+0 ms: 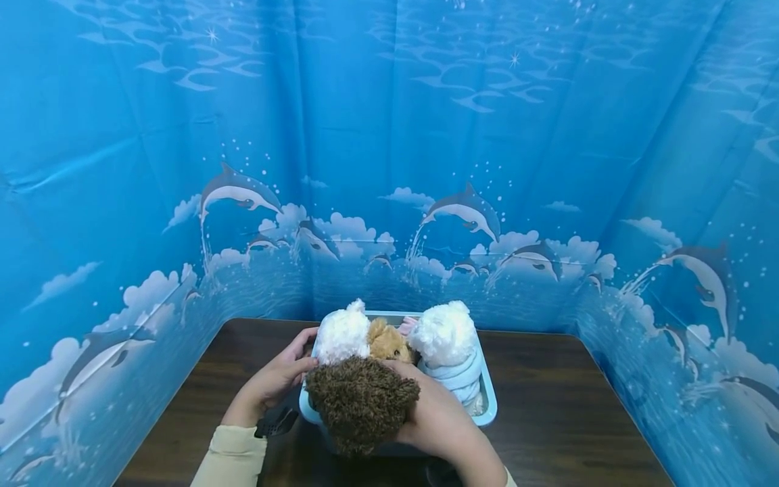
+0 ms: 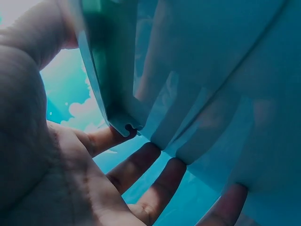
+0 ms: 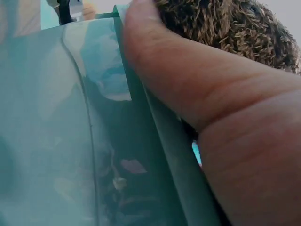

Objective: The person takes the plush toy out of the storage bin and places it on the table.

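A light blue plastic bin [image 1: 490, 407] full of plush toys stands on the table. My left hand [image 1: 276, 377] grips its left rim; in the left wrist view the thumb lies over the rim and the fingertips touch the outer wall [image 2: 254, 127]. My right hand [image 1: 441, 414] holds a curly dark brown plush toy [image 1: 359, 404] at the bin's near side, with the thumb [image 3: 178, 70] against its fur in the right wrist view. The right fingers are mostly hidden. Behind it sit a white plush toy [image 1: 343, 334] and a tan plush toy [image 1: 386, 340].
Another white plush toy [image 1: 444, 333], with light blue cloth around its body, fills the bin's right side. A small pink piece [image 1: 408, 325] shows between the toys. Dark wooden tabletop [image 1: 548, 406] surrounds the bin, and a blue dolphin-print curtain [image 1: 389, 135] hangs behind.
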`<state>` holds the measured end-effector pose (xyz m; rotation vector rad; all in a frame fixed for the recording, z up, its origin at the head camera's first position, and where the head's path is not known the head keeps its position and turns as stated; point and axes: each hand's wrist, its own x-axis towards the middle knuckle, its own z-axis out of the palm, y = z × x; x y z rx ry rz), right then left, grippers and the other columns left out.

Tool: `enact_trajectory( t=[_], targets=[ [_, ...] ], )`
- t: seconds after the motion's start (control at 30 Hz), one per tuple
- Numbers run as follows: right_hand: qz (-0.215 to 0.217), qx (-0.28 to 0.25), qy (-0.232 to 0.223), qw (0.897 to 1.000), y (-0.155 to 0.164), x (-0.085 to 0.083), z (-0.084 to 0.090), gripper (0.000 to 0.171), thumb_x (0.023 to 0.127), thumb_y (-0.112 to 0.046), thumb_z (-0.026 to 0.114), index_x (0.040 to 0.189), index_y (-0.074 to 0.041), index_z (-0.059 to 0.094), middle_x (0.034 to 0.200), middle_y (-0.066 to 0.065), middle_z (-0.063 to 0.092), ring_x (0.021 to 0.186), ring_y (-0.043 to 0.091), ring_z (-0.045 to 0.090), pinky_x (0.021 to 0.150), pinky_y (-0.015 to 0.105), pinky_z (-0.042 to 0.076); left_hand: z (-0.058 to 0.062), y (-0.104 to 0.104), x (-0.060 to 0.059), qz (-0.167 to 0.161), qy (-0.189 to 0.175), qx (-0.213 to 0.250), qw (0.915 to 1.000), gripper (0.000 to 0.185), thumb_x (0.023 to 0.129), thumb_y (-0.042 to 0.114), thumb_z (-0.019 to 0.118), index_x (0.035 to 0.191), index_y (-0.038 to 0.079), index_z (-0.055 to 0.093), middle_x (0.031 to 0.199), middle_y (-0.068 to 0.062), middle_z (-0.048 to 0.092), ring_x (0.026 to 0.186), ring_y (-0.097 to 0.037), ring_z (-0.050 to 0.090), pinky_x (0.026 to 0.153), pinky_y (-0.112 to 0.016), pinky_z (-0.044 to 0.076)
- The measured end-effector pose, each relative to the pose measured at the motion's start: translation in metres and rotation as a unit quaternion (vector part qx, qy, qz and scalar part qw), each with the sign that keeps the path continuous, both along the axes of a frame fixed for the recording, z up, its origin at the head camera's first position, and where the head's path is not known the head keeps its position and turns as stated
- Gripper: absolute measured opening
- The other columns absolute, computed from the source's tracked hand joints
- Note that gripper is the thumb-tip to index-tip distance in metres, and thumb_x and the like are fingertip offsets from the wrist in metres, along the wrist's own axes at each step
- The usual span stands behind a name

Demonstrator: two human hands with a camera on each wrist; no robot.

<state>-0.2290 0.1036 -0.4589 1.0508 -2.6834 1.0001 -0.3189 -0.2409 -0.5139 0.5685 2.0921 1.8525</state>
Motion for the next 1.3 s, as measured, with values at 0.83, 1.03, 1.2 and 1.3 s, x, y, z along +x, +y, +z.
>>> enact_trajectory(
  t=[0.83,1.03,1.2,1.3],
  targets=[
    [0.070,-0.066,0.151,0.984,-0.006,-0.009,0.008,0.041,0.107,-0.032,0.071,0.148,-0.036,0.064,0.151,-0.005,0.061,0.139,0.017,0.059,0.108,0.048,0.056,0.002,-0.011,-0.007,-0.010,0.017,-0.009,0.9998,0.070,0.114,0.036,0.054,0.170,0.019,0.015,0.170,-0.020,0.020,0.152,-0.043,0.028,0.121,-0.061,0.039],
    [0.121,-0.106,0.188,0.969,-0.002,-0.008,0.013,0.035,0.113,-0.018,0.060,0.147,-0.021,0.062,0.155,0.008,0.055,0.142,0.025,0.053,0.114,0.046,0.049,0.000,-0.009,-0.006,-0.015,0.016,-0.008,0.9997,0.070,0.115,0.033,0.053,0.170,0.017,0.013,0.169,-0.019,0.023,0.149,-0.034,0.032,0.121,-0.053,0.039],
    [0.220,-0.266,0.135,0.929,0.003,-0.022,0.002,0.043,0.108,0.002,0.059,0.150,-0.007,0.061,0.163,0.015,0.047,0.155,0.031,0.043,0.129,0.041,0.039,-0.005,-0.009,-0.007,0.000,0.020,-0.012,0.9997,0.065,0.115,0.030,0.053,0.169,0.018,0.019,0.169,-0.019,0.025,0.148,-0.036,0.033,0.115,-0.045,0.045],
    [0.309,-0.371,0.057,0.874,0.009,-0.044,-0.008,0.050,0.109,0.009,0.045,0.158,-0.003,0.052,0.171,0.010,0.044,0.165,0.027,0.034,0.136,0.040,0.029,-0.006,-0.008,-0.006,0.002,0.022,-0.013,0.9997,0.064,0.115,0.030,0.051,0.169,0.018,0.019,0.171,-0.020,0.022,0.152,-0.042,0.029,0.116,-0.052,0.048]
  ],
)
